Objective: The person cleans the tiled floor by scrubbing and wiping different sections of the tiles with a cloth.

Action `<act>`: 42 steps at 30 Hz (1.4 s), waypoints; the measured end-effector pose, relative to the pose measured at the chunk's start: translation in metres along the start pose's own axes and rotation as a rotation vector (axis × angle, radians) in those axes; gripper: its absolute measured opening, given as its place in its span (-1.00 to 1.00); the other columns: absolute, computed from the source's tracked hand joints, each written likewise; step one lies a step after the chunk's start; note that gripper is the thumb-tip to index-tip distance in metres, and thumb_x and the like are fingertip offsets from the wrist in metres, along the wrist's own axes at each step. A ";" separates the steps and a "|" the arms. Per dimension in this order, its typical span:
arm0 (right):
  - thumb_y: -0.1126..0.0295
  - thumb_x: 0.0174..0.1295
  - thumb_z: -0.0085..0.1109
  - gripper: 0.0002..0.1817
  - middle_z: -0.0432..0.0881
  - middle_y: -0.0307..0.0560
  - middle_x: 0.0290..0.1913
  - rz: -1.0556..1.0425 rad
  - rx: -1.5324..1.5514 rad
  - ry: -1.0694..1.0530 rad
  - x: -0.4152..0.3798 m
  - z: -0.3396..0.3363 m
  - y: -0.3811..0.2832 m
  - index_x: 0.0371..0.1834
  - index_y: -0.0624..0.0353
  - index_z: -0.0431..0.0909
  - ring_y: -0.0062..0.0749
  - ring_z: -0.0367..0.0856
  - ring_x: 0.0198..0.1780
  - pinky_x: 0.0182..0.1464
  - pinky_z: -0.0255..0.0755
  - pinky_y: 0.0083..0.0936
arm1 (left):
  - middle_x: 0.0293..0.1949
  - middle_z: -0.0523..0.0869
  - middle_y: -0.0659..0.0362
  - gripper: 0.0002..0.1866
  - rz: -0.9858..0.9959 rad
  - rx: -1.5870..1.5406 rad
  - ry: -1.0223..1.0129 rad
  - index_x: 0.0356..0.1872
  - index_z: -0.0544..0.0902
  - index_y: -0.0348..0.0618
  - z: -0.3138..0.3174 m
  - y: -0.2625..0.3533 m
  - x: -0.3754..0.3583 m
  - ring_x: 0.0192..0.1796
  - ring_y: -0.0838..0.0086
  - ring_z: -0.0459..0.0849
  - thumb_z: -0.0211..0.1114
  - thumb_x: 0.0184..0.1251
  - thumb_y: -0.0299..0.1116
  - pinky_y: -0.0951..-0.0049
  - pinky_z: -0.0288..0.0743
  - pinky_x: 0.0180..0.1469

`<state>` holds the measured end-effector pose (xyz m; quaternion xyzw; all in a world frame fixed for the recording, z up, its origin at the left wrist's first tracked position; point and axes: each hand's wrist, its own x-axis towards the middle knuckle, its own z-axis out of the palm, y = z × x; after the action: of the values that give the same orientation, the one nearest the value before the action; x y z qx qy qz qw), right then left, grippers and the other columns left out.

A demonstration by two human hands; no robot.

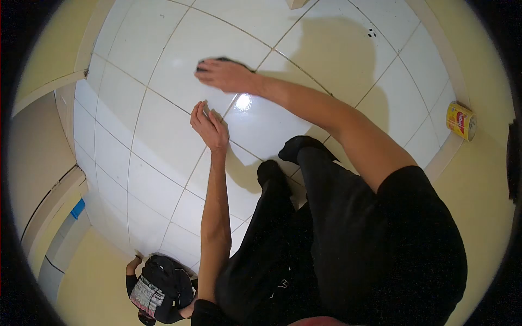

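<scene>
My right hand (225, 76) lies over a dark, cloth-like thing (222, 58) on the white tiled floor (179, 60), its fingers laid along the top. Most of that dark thing is hidden under the palm, so I cannot tell exactly what it is. Nearer to me, my left hand (209, 127) is low over the tiles with nothing in it, fingers extended and slightly bent, thumb apart. A bright light reflection shows on the glossy tile between the two wrists.
My feet in black socks (299, 148) are just below the hands. A yellow can (461, 120) stands by the right wall. Another person (157, 290) in dark clothes crouches at the lower left. A doorway (46, 146) opens on the left. A small black-and-white spot (372, 32) marks the floor.
</scene>
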<state>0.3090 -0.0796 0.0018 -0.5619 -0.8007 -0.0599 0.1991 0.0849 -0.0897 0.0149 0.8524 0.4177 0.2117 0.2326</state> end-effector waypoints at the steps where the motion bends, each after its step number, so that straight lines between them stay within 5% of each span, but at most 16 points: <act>1: 0.36 0.13 0.36 -0.54 0.57 -0.12 0.24 0.116 0.050 0.103 0.012 0.029 0.015 0.13 0.22 0.64 -0.11 0.46 0.39 0.55 0.30 -0.22 | 0.40 0.47 -0.13 -0.57 -0.001 0.002 0.002 0.40 0.46 -0.30 0.000 0.000 0.000 0.48 -0.02 0.32 0.01 0.65 -0.35 -0.02 0.14 0.54; 5: 0.46 0.14 0.24 -0.64 0.61 -0.02 0.22 0.513 -0.127 0.250 0.023 0.012 0.066 0.03 0.31 0.69 -0.02 0.47 0.37 0.47 0.37 -0.23 | 0.40 0.47 -0.12 -0.57 -0.014 0.011 0.008 0.41 0.46 -0.29 0.000 0.002 -0.001 0.48 -0.01 0.32 0.02 0.63 -0.37 -0.01 0.14 0.54; 9: 0.41 0.21 0.22 -0.54 0.59 0.02 0.27 0.685 -0.176 0.237 -0.022 -0.014 0.089 0.19 0.30 0.63 -0.03 0.45 0.40 0.52 0.31 -0.11 | 0.40 0.46 -0.11 -0.58 -0.041 0.006 0.003 0.40 0.47 -0.28 0.000 0.006 0.000 0.48 0.00 0.32 0.03 0.61 -0.40 -0.01 0.15 0.54; 14: 0.41 0.14 0.30 -0.33 0.45 0.18 0.48 0.755 -0.097 0.270 -0.154 -0.049 0.082 0.40 0.31 0.50 0.08 0.34 0.55 0.64 0.14 -0.07 | 0.41 0.46 -0.11 -0.59 -0.029 0.014 0.003 0.39 0.48 -0.27 0.001 0.004 0.000 0.48 -0.01 0.31 0.03 0.62 -0.40 0.00 0.15 0.54; 15: 0.46 0.16 0.26 -0.32 0.45 0.19 0.47 0.860 -0.219 0.120 -0.175 -0.071 0.074 0.43 0.34 0.45 0.14 0.34 0.53 0.62 0.19 -0.06 | 0.41 0.46 -0.11 -0.59 -0.031 0.014 0.002 0.39 0.48 -0.27 0.001 0.005 -0.001 0.48 -0.01 0.31 0.03 0.62 -0.40 0.00 0.15 0.54; 21: 0.57 0.30 0.12 -0.43 0.47 0.08 0.50 1.185 -0.025 0.368 -0.275 -0.121 0.079 0.44 0.22 0.50 0.12 0.40 0.51 0.57 0.30 -0.07 | 0.39 0.48 -0.08 -0.60 -0.025 0.038 0.025 0.36 0.50 -0.26 0.002 0.008 -0.001 0.46 0.02 0.34 0.04 0.59 -0.42 0.01 0.18 0.52; 24: 0.62 0.28 0.09 -0.41 0.50 0.08 0.48 1.042 0.092 0.505 -0.256 -0.138 0.056 0.43 0.17 0.53 0.09 0.44 0.50 0.59 0.28 -0.07 | 0.39 0.48 -0.08 -0.60 -0.007 0.044 0.014 0.36 0.50 -0.26 0.001 0.007 -0.001 0.46 0.02 0.34 0.05 0.58 -0.43 0.00 0.17 0.52; 27: 0.74 0.22 0.01 -0.27 0.42 -0.01 0.59 0.922 0.301 0.438 -0.216 -0.130 0.007 0.53 0.07 0.48 -0.03 0.30 0.64 0.57 0.32 -0.32 | 0.40 0.47 -0.09 -0.60 -0.003 0.023 0.027 0.36 0.50 -0.26 0.002 0.006 -0.002 0.45 0.01 0.34 0.05 0.58 -0.43 -0.01 0.17 0.52; 29: 0.70 0.21 -0.05 -0.29 0.41 0.07 0.58 0.737 0.467 0.402 -0.183 -0.108 -0.028 0.52 0.24 0.45 -0.02 0.22 0.67 0.70 0.03 -0.22 | 0.40 0.47 -0.10 -0.61 0.005 0.046 0.026 0.36 0.51 -0.26 0.002 0.006 -0.001 0.44 -0.01 0.35 0.05 0.61 -0.39 0.01 0.19 0.51; 31: 0.65 0.31 0.03 -0.40 0.46 0.09 0.52 0.521 0.580 0.312 -0.155 -0.080 -0.064 0.48 0.33 0.47 -0.06 0.28 0.63 0.70 0.05 -0.13 | 0.39 0.46 -0.12 -0.61 0.020 0.055 0.027 0.35 0.51 -0.25 0.003 0.004 -0.001 0.43 -0.02 0.35 0.05 0.63 -0.36 0.01 0.20 0.50; 34: 0.41 0.30 0.13 -0.50 0.53 0.02 0.43 0.088 0.133 -0.040 -0.126 -0.051 -0.104 0.33 0.24 0.58 -0.08 0.36 0.55 0.66 0.15 -0.13 | 0.40 0.46 -0.13 -0.61 0.043 0.045 0.031 0.35 0.51 -0.26 0.003 0.002 -0.003 0.43 -0.03 0.35 0.05 0.63 -0.36 0.01 0.20 0.50; 38: 0.37 0.27 0.12 -0.45 0.51 -0.01 0.47 0.095 0.101 -0.020 -0.127 -0.045 -0.100 0.37 0.20 0.57 -0.12 0.35 0.57 0.68 0.11 -0.10 | 0.40 0.45 -0.14 -0.61 0.040 0.045 0.029 0.35 0.52 -0.26 0.002 0.005 -0.001 0.43 -0.02 0.35 0.05 0.63 -0.36 -0.01 0.20 0.50; 42: 0.45 0.25 0.10 -0.41 0.40 0.00 0.59 0.358 0.122 -0.008 -0.159 -0.059 -0.073 0.41 0.22 0.53 -0.08 0.30 0.62 0.67 0.12 -0.10 | 0.40 0.46 -0.09 -0.62 0.021 0.051 0.030 0.34 0.53 -0.26 0.002 0.007 -0.002 0.45 0.01 0.35 0.08 0.59 -0.42 -0.01 0.19 0.50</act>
<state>0.3027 -0.2640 0.0034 -0.6826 -0.6908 0.0273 0.2369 0.0888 -0.0949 0.0171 0.8592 0.4173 0.2163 0.2023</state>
